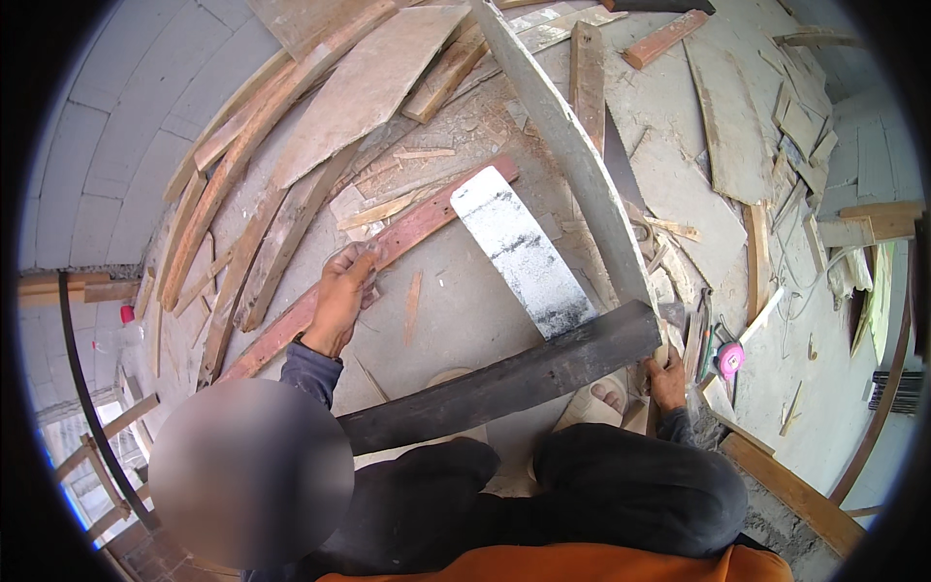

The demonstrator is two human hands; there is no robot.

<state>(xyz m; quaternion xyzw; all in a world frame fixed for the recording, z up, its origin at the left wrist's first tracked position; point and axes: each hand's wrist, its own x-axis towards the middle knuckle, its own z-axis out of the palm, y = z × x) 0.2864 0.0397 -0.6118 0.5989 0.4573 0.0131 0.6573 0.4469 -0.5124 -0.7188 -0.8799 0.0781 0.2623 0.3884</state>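
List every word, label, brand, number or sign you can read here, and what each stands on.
None can be read.
Pink tape measure: any print is too small to read.
White panel: dark marks, no legible lettering.
Red board and black board: no visible text.

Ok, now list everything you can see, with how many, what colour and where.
Black board: one, black, before the knees
Speckled panel: one, white and grey, centre
Red plank: one, faded red, slanting left of centre
Grey board: one, grey, top centre down to the black board's right end
Saw blade: one, dark, right of the grey board
Tape measure: one, pink, right
Timber: many, brown and grey, mostly upper left
Wood scraps: too many to count, tan, scattered
Trousers: one pair, black, bottom
Left hand: one, dark sleeve, at the red plank
Right hand: one, dark sleeve, by the black board's right end
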